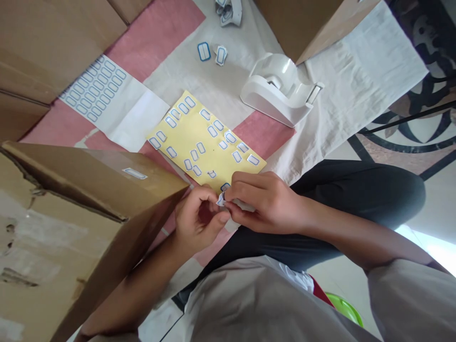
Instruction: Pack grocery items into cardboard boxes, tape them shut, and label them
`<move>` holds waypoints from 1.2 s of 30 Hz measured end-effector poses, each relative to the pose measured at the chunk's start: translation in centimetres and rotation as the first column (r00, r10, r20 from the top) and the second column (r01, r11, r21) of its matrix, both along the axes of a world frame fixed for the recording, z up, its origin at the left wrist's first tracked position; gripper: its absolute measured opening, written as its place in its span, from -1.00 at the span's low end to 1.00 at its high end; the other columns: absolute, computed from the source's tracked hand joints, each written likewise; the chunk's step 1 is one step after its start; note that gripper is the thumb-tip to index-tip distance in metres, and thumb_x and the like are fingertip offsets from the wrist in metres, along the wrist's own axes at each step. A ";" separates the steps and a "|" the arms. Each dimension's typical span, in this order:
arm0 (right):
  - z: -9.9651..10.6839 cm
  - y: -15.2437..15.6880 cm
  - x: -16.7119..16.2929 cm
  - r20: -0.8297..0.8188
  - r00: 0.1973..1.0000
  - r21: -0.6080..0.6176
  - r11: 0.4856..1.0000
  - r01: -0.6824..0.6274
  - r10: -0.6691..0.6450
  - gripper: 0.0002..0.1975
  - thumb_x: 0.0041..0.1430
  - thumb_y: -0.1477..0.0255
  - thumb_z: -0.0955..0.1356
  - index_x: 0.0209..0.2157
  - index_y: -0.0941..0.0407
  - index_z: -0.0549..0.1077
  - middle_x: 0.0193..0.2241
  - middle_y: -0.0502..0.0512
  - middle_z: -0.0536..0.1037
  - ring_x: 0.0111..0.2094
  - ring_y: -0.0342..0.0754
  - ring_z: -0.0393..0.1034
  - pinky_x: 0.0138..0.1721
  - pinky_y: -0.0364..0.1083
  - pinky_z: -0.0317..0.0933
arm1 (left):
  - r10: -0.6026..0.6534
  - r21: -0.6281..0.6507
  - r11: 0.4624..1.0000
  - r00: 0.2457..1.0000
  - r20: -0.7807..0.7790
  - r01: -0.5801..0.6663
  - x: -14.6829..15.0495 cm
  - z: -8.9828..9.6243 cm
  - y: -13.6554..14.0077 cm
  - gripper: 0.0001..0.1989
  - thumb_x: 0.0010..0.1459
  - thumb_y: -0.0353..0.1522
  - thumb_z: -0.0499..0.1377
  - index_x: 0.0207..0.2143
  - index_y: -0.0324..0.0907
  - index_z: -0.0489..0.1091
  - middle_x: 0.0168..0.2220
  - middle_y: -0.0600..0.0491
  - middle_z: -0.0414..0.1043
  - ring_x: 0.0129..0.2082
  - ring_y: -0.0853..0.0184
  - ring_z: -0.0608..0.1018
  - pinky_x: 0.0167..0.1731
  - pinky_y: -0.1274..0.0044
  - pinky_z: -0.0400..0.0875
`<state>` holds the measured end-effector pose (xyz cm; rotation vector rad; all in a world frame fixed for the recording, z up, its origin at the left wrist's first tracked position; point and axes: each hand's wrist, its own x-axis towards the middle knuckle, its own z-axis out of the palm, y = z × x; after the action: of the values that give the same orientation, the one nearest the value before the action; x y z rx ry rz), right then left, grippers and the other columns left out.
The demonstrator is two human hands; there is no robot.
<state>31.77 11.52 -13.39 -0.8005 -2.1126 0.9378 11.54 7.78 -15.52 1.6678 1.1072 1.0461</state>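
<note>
A small white label point(221, 200) with blue edging, looking folded or crumpled, is between my two hands. My right hand point(265, 202) pinches it between thumb and forefinger. From the other side, the curled fingers of my left hand point(199, 216) close on its left edge, with the thumb just below. Right beyond my fingers lies a yellow sheet point(210, 142) carrying several scattered blue-bordered labels, some flat and some with lifted edges. My right hand covers part of the sheet's near edge.
A white tape dispenser point(281, 88) stands beyond the sheet. A label sheet point(96, 88) lies at the upper left, and loose labels point(204, 51) rest on the pink-and-white cloth point(171, 38). Cardboard boxes point(57, 237) flank the left side; another box point(317, 23) is at the top.
</note>
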 end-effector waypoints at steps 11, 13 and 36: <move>0.1 0.1 -0.1 0.084 0.995 -0.023 0.998 0.050 -0.048 -0.88 0.32 0.53 0.30 -0.34 0.18 0.42 -0.45 -0.01 0.38 -0.46 -0.19 0.22 -0.43 -0.18 0.09 | 0.040 0.011 0.999 0.981 -0.192 -0.039 0.1 0.2 -0.1 -0.91 0.30 -0.40 0.19 -0.31 -0.14 0.33 -0.46 0.19 0.37 -0.53 0.51 0.40 -0.48 0.65 0.32; 0.2 0.2 0.0 0.088 0.995 -0.035 0.998 0.049 -0.046 -0.89 0.31 0.53 0.30 -0.33 0.17 0.42 -0.45 0.00 0.38 -0.46 -0.18 0.23 -0.42 -0.18 0.10 | 0.038 0.007 0.999 0.979 -0.199 -0.037 0.1 0.2 -0.1 -0.90 0.30 -0.41 0.19 -0.31 -0.14 0.32 -0.47 0.20 0.36 -0.54 0.52 0.38 -0.48 0.65 0.31; 0.4 0.4 0.4 0.095 0.996 -0.131 0.991 0.015 -0.003 -0.91 0.28 0.54 0.30 -0.34 0.16 0.39 -0.45 -0.01 0.38 -0.47 -0.18 0.23 -0.43 -0.17 0.07 | 0.035 0.005 0.999 0.977 -0.210 -0.035 0.3 0.3 -0.1 -0.86 0.28 -0.45 0.20 -0.34 -0.13 0.29 -0.50 0.23 0.27 -0.56 0.54 0.31 -0.51 0.66 0.24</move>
<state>32.14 11.96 -12.98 -0.9360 -2.1429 1.0620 11.84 7.70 -15.21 1.7972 1.2760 0.9074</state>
